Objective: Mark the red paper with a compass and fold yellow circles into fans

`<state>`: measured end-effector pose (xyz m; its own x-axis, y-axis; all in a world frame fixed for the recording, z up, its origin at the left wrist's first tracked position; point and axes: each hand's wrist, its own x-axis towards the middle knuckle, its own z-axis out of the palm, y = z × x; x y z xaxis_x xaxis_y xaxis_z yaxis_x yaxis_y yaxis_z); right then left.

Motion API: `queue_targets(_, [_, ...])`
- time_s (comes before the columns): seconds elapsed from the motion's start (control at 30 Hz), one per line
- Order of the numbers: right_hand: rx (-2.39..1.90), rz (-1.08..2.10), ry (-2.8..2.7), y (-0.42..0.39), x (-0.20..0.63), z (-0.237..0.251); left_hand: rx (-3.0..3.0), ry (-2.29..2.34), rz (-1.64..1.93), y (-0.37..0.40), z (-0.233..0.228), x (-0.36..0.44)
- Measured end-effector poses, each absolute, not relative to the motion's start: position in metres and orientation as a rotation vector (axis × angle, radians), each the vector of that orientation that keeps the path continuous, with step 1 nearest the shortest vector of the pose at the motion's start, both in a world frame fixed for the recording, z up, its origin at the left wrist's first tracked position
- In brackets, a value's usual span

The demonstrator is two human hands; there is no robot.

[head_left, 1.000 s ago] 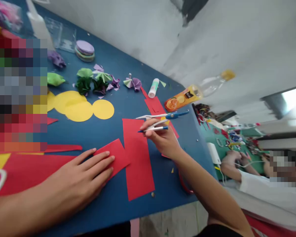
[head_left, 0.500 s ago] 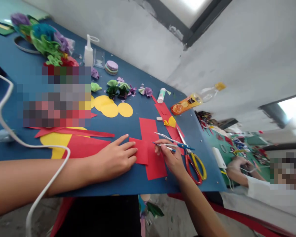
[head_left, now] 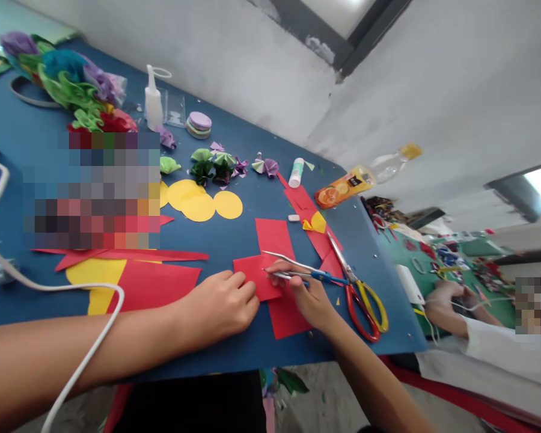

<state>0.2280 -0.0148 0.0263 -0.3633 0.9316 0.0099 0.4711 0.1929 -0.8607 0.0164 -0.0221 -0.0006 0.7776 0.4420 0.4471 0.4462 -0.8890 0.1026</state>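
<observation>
My left hand (head_left: 232,304) rests at the lower left of a small red paper rectangle (head_left: 247,270), its fingers curled in at the paper's edge and the fingertips hidden. That rectangle lies across a longer red paper strip (head_left: 275,237). My right hand (head_left: 304,294) is closed over the papers, holding tweezers (head_left: 329,277) with a blue end and a thin pen with its tip near the rectangle. The tweezers' prongs are spread and point left. Just right of this hand lie scissors (head_left: 352,279) with red and yellow handles.
Yellow paper circles (head_left: 229,205), crumpled paper flowers (head_left: 223,168), a glue stick (head_left: 296,173), an eraser (head_left: 294,218) and a juice bottle (head_left: 345,186) lie beyond my hands. A white cable (head_left: 88,346) crosses my left forearm. At right, another person's hands (head_left: 451,294) rest on a green table.
My left hand's fingers have curled from lying spread flat. My right hand, with tweezers and pen, has shifted slightly left and down over the small red rectangle, which overlaps the strip further.
</observation>
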Motion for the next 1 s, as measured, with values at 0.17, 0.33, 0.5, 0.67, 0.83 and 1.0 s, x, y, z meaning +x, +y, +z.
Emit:
queue_targets(0.17, [-1.269, 1.054, -1.997, -0.005, 0.22, 0.044, -2.852, -0.78, -0.802, -0.032, -0.006, 0.019])
queue_targets(0.33, [-1.155, 1.178, -2.126, 0.011, 0.2, 0.041, -2.804, -0.877, -0.828, -0.043, -0.008, 0.016])
queue_targets(0.5, [-1.026, 1.14, -2.178, 0.028, 0.196, 0.023, -2.861, -0.894, -0.793, -0.043, -0.008, 0.011])
queue_targets(0.67, [-0.992, 0.975, -2.282, 0.033, 0.199, 0.014, -2.936, -0.92, -0.788, -0.039, -0.009, 0.01])
queue_targets(0.83, [-0.946, 0.874, -2.427, 0.035, 0.198, 0.015, -2.96, -0.949, -0.771, -0.039, -0.009, 0.01])
queue_targets(1.0, [-0.893, 0.875, -2.48, 0.037, 0.199, 0.015, -2.961, -0.956, -0.786, -0.038, -0.008, 0.011])
